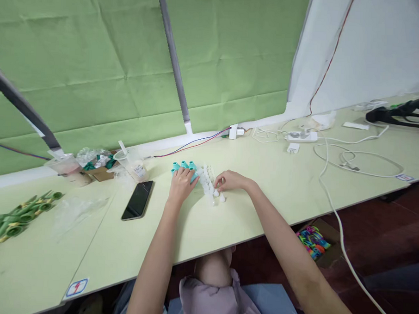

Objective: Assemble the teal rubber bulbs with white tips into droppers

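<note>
A cluster of small teal pieces (184, 164) with narrow round necks stands on the table. My left hand (182, 186) lies over the near side of this cluster, fingers curled onto the pieces and partly hiding them. Just to the right is a clear plastic strip (208, 184) with rows of small white parts. My right hand (231, 180) is at the strip's right edge, its thumb and fingertips pinched together; what they hold, if anything, is too small to make out. Below those fingertips lie small white pieces (222, 198).
A phone (138, 200) lies left of my hands. Behind it stand a plastic cup (134, 164) and a cardboard box (103, 172). Green plastic stems (17, 220) are at far left. A power strip (301, 136) and white cables (325, 157) spread over the right side.
</note>
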Tool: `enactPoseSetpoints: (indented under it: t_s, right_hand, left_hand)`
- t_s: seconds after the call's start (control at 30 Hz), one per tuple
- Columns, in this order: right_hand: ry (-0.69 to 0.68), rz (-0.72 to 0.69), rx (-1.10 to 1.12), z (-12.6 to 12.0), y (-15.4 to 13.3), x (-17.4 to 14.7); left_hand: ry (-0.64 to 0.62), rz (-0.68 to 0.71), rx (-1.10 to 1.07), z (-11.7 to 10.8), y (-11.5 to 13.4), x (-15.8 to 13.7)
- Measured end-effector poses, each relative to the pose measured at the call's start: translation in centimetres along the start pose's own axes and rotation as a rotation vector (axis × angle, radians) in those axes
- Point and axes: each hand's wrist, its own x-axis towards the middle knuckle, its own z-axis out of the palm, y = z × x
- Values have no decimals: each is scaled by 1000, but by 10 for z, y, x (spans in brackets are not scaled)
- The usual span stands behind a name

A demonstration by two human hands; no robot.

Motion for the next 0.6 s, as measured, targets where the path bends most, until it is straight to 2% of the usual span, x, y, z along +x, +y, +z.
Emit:
enactPoseSetpoints:
  t_s: [0.2,0.4,0.5,0.6]
  right_hand:
    - [141,31,-23,-8,2,-6]
    - [-83,68,-43,-6,-3,-7]
    - [-83,79,-50,-5,-3,-7]
    - [8,105,-65,-7,0,-7]
  left_hand:
    - [-2,-4,25,-1,-1,-1]
    - [-4,0,35,0,-1,0]
    - [-2,1,40,-1,-1,0]
    - [-2,2,39,-1,-1,1]
